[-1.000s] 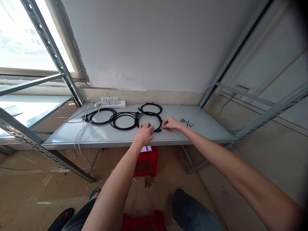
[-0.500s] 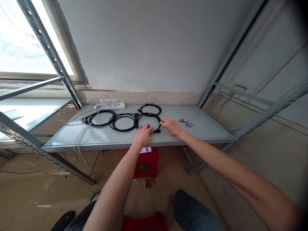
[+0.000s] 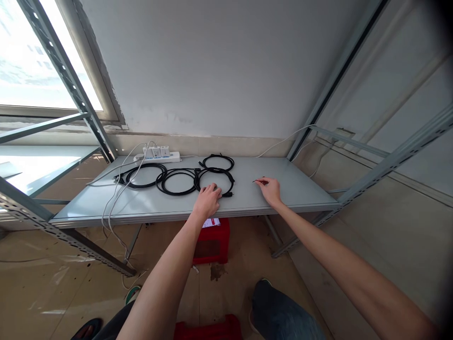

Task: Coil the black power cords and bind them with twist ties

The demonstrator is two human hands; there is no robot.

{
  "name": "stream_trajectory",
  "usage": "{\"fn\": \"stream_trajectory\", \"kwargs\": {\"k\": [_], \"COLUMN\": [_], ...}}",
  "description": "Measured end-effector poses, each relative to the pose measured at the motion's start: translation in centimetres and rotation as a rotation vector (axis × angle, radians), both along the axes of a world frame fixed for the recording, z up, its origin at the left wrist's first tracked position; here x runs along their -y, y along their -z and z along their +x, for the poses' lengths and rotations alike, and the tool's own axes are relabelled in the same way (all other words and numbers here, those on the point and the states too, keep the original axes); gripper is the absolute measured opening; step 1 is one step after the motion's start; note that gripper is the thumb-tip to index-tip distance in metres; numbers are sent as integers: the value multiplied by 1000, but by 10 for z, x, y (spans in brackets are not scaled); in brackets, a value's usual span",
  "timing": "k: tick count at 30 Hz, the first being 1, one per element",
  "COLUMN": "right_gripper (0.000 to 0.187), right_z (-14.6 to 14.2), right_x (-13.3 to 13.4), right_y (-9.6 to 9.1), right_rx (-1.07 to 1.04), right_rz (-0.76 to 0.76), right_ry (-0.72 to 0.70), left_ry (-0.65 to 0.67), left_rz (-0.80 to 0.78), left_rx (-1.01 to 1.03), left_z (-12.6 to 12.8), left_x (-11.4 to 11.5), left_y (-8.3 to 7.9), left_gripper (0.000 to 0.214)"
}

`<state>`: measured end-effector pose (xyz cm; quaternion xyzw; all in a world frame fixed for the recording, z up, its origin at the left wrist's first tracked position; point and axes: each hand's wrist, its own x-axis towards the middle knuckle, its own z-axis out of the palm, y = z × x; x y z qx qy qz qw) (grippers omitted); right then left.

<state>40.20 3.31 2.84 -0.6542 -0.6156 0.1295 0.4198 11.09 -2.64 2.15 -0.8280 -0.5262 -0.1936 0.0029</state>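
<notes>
Several black cables lie coiled in rings on the grey metal shelf [image 3: 141, 208]. My left hand [image 3: 208, 200] rests on the near edge of the rightmost coiled cable [image 3: 216, 173], its fingers curled over the cable beside its plug end [image 3: 228, 194]. My right hand [image 3: 271, 190] is further right on the shelf, away from the coils. Its fingertips are pinched on a small thin black tie [image 3: 256, 181], of which only one end shows. The other coils [image 3: 143, 174] [image 3: 177, 181] [image 3: 218, 162] lie untouched.
A white power strip [image 3: 157, 153] with plugs sits at the back of the shelf, white cords hanging over the left edge. Slanted metal racking posts [image 3: 71, 89] flank the shelf. Red plastic stools [image 3: 211, 242] stand on the floor under and before it, by my knees.
My right hand left the coil's plug end and moved right to the small black tie, covering it. My left hand stayed on the coil. The view drifted slightly.
</notes>
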Motion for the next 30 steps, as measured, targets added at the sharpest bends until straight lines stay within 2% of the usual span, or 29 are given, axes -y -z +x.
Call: {"fn": "stream_trajectory", "kwargs": {"k": [3, 7, 17, 21, 22, 25, 26, 30], "right_gripper": [32, 26, 21, 29, 32, 32, 33, 39], "right_z": [16, 29, 52, 26, 14, -30, -43, -78], "right_x": [-3, -6, -21, -8, -2, 11, 14, 13], "right_y": [-3, -14, -38, -34, -30, -13, -6, 14], "right_rx": [15, 92, 121, 122, 145, 293, 331, 413], "right_rz": [-26, -75, -106, -1, 9, 11, -18, -125], "right_ry": [92, 136, 99, 87, 31, -256, -285, -95], "left_ry": [-3, -6, -8, -12, -10, -6, -9, -28], "left_rz": [-2, 7, 13, 10, 11, 10, 8, 15], "left_rx": [4, -11, -15, -17, -19, -27, -30, -47], "left_z": [0, 0, 0, 0, 0, 0, 0, 1], "left_x": [-1, -2, -1, -1, -1, -2, -2, 1], "left_y": [2, 3, 2, 1, 1, 2, 2, 0], "left_gripper": [22, 22, 21, 22, 22, 22, 21, 19]}}
